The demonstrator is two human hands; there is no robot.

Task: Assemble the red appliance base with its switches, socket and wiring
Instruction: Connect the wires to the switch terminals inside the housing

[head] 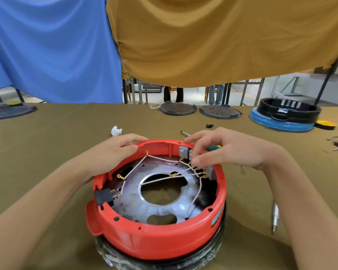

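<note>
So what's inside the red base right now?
Inside the red base: a metal plate, white wires with gold terminals, grey switches, a black socket. The right hand covers some switches.

The appliance base [160, 238] is bright red, its inner plate [164, 209] silvery with dark scorched patches. White wires [158, 157] end in brass-gold terminals. The socket [103, 197] is black, the switches [183, 152] grey. An olive-brown cloth [66, 133] covers the table; blue [53, 49] and mustard [222, 36] sheets hang behind.
</note>
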